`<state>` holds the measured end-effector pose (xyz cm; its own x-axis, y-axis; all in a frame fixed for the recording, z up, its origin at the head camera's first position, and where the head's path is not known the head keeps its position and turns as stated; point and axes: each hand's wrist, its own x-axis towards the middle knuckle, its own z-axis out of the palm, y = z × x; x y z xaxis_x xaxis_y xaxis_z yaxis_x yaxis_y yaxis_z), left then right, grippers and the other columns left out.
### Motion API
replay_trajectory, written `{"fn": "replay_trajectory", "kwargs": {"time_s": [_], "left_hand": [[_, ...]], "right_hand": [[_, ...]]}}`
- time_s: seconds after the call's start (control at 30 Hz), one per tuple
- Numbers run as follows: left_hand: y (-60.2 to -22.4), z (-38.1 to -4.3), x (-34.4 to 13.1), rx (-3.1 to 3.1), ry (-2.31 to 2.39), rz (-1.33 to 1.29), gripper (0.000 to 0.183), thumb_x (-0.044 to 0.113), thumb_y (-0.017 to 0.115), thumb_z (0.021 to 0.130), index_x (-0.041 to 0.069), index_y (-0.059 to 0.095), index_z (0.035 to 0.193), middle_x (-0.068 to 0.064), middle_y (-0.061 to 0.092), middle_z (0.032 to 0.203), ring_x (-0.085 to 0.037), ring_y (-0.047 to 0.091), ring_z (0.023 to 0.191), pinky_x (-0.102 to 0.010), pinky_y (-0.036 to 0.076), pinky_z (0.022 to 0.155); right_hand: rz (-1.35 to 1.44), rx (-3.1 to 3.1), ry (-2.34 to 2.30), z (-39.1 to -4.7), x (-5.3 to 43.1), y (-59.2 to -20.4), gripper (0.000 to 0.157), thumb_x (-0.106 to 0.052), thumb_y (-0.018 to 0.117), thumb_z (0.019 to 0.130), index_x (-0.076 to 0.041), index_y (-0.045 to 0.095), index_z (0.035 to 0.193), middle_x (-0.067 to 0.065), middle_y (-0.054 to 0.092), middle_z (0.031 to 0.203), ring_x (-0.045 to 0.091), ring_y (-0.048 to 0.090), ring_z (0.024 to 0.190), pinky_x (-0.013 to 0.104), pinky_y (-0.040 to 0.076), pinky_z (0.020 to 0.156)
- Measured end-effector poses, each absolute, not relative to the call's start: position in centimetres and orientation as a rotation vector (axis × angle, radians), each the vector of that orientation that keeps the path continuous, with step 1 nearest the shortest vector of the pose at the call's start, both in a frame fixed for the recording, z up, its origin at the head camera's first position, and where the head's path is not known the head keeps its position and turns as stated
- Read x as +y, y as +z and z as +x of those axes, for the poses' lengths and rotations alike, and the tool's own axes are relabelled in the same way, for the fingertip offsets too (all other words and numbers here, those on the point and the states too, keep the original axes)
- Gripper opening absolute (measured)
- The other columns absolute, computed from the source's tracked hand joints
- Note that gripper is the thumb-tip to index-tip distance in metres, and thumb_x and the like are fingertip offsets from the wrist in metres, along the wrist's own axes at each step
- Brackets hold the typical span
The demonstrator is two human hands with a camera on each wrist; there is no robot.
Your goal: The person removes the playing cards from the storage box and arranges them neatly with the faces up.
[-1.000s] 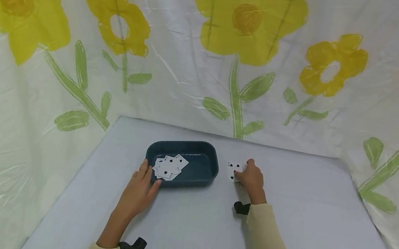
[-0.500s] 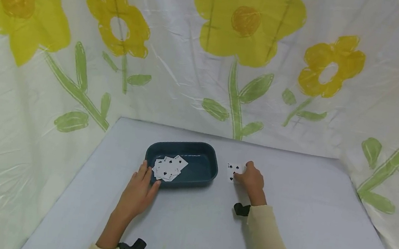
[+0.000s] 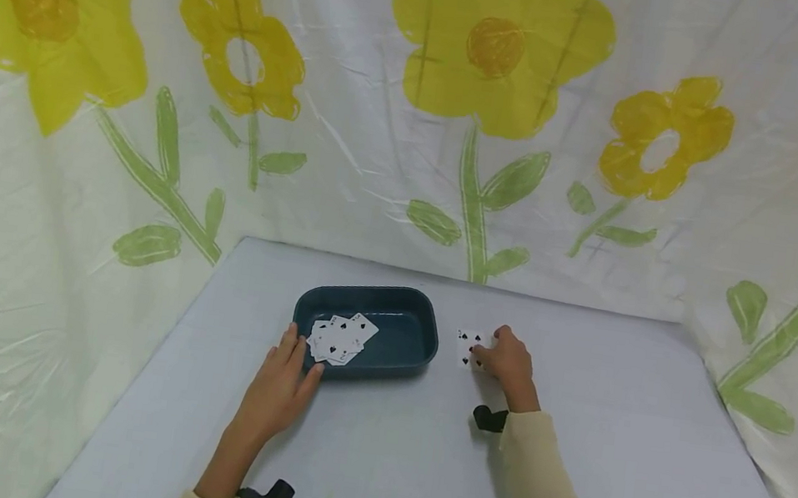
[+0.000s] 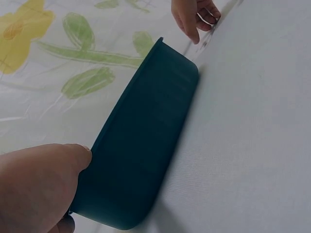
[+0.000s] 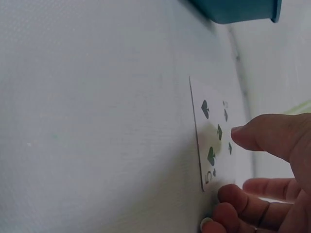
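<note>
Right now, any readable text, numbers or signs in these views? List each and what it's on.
Card on the table by the right hand: three spade pips; corner index too blurred to read.
Cards in the blue tray: spade pips show; indices too small to read.
Tray, table, flowered backdrop: no text.

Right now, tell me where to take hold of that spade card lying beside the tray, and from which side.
Take the card by its near short edge, probably from the right hand's side. It lies flat, face up on the table, so a fingertip likely has to lift that edge before thumb and fingers can pinch it.
</note>
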<state>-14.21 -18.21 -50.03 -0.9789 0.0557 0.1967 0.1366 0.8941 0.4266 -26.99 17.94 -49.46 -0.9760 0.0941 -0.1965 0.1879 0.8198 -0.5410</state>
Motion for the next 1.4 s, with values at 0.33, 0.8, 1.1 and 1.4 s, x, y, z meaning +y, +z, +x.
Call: {"fn": "replay_trajectory", "kwargs": {"time_s": [0.33,0.8,1.1,1.4], "left_hand": [[-50.1,-14.3,-18.1,-2.883,-0.667,-0.147,0.067,0.036,0.051,0.105,-0.015,0.037,0.146,-0.027,0.017,0.162,-0.041,0.023,0.147,-0.055,0.022,0.117],[-50.0,-14.3,-18.2,-2.886,-0.672,-0.136,0.066,0.035,0.051,0.105,-0.015,0.038,0.146,-0.027,0.016,0.162,-0.042,0.024,0.147,-0.055,0.023,0.116],[-49.6,-14.3,-18.4,-2.876,-0.650,-0.141,0.066,0.035,0.052,0.104,-0.015,0.038,0.145,-0.027,0.018,0.161,-0.043,0.024,0.146,-0.056,0.024,0.116],[-50.1,-14.4,-18.3,-2.902,-0.673,-0.126,0.067,0.036,0.052,0.104,-0.014,0.038,0.146,-0.026,0.017,0.162,-0.041,0.023,0.147,-0.054,0.022,0.116]], "right_hand": [[0.125,2.860,-0.872,-28.0,17.6,-47.8,0.052,-0.030,0.066,0.094,0.005,0.053,0.131,0.027,0.061,0.123,0.032,0.059,0.091,0.047,0.050,0.079],[-0.056,2.929,-0.908,-29.9,11.8,-44.2,0.043,-0.033,0.066,0.095,-0.002,0.062,0.124,0.019,0.064,0.124,0.031,0.063,0.085,0.047,0.052,0.078],[-0.159,2.935,-0.884,-30.3,7.1,-42.8,0.037,-0.033,0.067,0.095,-0.005,0.065,0.120,0.014,0.066,0.117,0.028,0.062,0.086,0.045,0.052,0.080],[-0.229,2.916,-0.747,-29.7,3.4,-44.1,0.029,-0.029,0.072,0.092,-0.006,0.065,0.109,0.010,0.067,0.107,0.026,0.061,0.088,0.043,0.051,0.081]]}}
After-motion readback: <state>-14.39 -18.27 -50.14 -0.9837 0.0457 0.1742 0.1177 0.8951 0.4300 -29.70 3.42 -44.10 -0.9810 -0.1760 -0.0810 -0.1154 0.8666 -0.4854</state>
